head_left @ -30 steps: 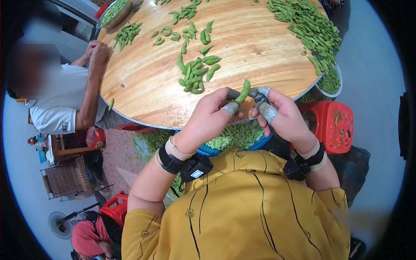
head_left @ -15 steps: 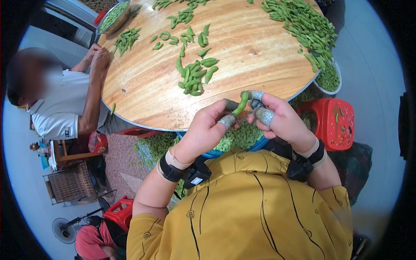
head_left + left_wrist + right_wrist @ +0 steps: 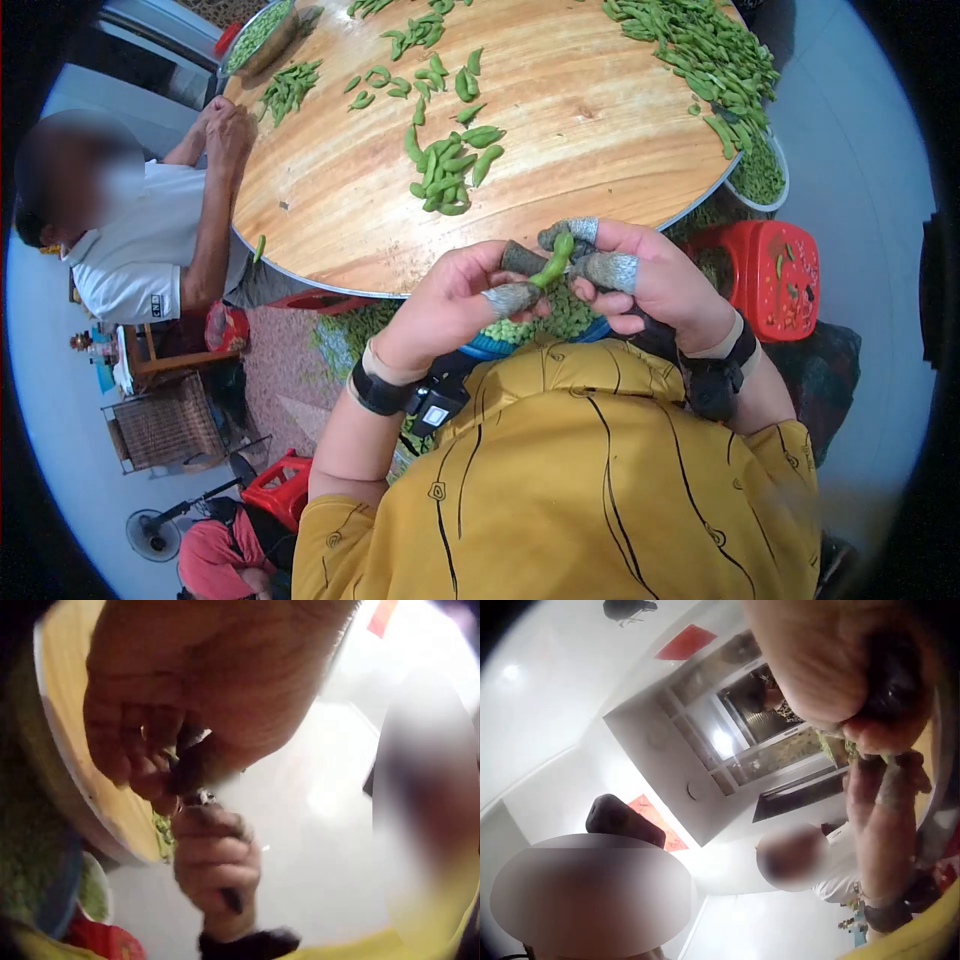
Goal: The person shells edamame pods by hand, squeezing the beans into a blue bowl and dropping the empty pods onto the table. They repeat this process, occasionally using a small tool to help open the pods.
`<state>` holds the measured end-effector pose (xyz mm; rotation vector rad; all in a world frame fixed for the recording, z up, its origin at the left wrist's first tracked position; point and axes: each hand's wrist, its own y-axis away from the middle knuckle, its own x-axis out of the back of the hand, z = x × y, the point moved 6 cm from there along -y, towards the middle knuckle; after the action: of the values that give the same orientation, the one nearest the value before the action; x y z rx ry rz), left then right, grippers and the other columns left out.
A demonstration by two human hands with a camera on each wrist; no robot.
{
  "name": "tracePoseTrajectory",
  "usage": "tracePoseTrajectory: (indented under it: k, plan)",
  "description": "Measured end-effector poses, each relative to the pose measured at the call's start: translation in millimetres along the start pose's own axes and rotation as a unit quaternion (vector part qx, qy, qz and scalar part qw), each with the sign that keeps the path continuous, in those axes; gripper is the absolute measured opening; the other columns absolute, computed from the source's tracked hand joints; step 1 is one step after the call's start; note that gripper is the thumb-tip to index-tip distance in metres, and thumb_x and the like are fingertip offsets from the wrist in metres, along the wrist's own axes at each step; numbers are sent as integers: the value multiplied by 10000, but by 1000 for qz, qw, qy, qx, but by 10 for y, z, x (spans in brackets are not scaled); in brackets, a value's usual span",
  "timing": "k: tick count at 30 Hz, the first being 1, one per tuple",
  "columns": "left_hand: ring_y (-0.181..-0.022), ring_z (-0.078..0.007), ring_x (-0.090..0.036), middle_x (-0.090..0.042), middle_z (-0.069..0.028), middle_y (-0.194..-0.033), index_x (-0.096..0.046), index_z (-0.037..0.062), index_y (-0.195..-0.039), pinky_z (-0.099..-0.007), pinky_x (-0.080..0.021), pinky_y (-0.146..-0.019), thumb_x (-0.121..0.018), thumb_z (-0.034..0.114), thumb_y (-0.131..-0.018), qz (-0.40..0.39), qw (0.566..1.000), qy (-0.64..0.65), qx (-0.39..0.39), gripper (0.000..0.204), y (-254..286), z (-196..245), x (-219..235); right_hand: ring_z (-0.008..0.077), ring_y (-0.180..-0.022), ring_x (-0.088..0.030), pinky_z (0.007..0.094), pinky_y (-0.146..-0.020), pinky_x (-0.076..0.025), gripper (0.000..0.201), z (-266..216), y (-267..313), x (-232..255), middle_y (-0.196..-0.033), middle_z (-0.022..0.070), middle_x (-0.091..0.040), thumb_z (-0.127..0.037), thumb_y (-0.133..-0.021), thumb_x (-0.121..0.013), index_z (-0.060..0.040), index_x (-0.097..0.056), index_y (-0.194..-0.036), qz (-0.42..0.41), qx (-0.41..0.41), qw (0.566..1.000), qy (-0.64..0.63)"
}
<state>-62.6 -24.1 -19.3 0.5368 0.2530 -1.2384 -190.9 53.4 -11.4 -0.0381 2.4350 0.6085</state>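
Observation:
A green soybean pod (image 3: 553, 268) is held between the two hands, just over the near edge of the round wooden table (image 3: 330, 245). My left hand (image 3: 440, 305) pinches its lower end between thumb and forefinger. At the pod's upper end, my right hand (image 3: 665, 280) grips with wrapped thumb and forefinger. Grey wrappings (image 3: 612, 270) cover several fingertips. Below the hands, a blue-rimmed basin (image 3: 490, 347) holds shelled green beans (image 3: 510, 330). In the left wrist view, the left hand (image 3: 202, 682) hides most of the pod.
A loose cluster of pods (image 3: 445, 178) lies ahead on the table, with a big heap (image 3: 700, 65) at the far right. A bowl of beans (image 3: 262, 45) stands far left. Beside the table are a red stool (image 3: 775, 290), a white tub (image 3: 778, 195) and a seated person (image 3: 150, 230).
Both hands have come slightly lower, toward the body. The right forefinger and thumb have closed in on the pod's upper end, while the left hand keeps its pinch on the lower end.

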Motion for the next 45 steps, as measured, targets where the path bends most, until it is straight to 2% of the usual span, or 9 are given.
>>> tracePoseTrajectory:
  k: [3,5,9,12,14,32,36,38,45]
  plan:
    - [-678,-218,-592,-616,-81,-795,-571,3,-1033,-320,-462,-612,-674,101,-814,143,937,-305,-94,261,27,79,-7,40,-560,-461,178,-421,-378,285,47,-29,-36,-807,0,-554,-99,-936,-468,-71,-523,-1214,16,-4,997,77]
    - [-637,-300,-578,-581,-119,-720,-564,-5,-965,-361,-472,-588,-693,36,-737,197,706,-655,-182,266,101,235,-159,43,-581,-483,183,-426,-395,269,82,-66,-72,-808,1,-554,-100,-938,-462,-65,-527,-1196,12,3,997,75]
    - [-600,-287,-564,-566,-110,-696,-568,8,-934,-341,-455,-542,-646,55,-787,216,660,-675,-248,173,138,167,-154,36,-552,-467,180,-425,-391,281,140,-114,-44,-796,2,-557,-79,-931,-450,-70,-523,-1202,14,3,995,102]
    - [-559,-193,-523,-617,-99,-764,-547,-10,-924,-341,-438,-515,-519,65,-903,188,953,-237,3,83,132,-85,12,27,-532,-446,175,-419,-385,301,214,-94,-14,-786,-1,-559,-63,-924,-442,-78,-521,-1215,-6,7,995,103]
    - [-569,-153,-511,-621,-94,-786,-551,-21,-947,-311,-438,-527,-460,93,-944,143,989,-19,40,146,181,-170,54,21,-522,-432,172,-414,-380,310,233,-63,-4,-780,-3,-560,-57,-921,-439,-82,-523,-1218,-21,11,996,82]
    - [-652,-193,-598,-609,-105,-755,-504,-22,-921,-322,-482,-606,-448,-26,-843,81,888,-453,-7,96,261,-188,-202,330,-636,-557,377,-591,-460,241,148,-120,-200,-706,158,-543,-114,-680,-686,-7,-567,-860,104,328,697,629]
    - [-710,-79,-532,-627,-36,-918,-537,0,-1089,-220,-447,-658,-399,-1,-917,42,977,-193,75,220,363,-271,-95,334,-654,-578,367,-598,-472,218,100,-61,-219,-738,164,-585,-102,-703,-679,-7,-599,-881,79,294,728,614]
    - [-692,-75,-527,-629,-42,-913,-547,-2,-1073,-221,-451,-643,-406,7,-919,87,986,-119,80,209,455,-270,5,387,-729,-571,412,-635,-478,203,177,-80,-96,-788,188,-574,-96,-683,-656,-13,-590,-856,88,150,893,415]
    - [-635,-37,-513,-641,-23,-839,-568,13,-1031,-191,-438,-581,-462,78,-932,249,957,-120,91,159,638,-444,298,379,-714,-572,416,-625,-476,192,228,-117,-264,-767,176,-574,-119,-699,-648,-19,-589,-852,14,352,753,557]
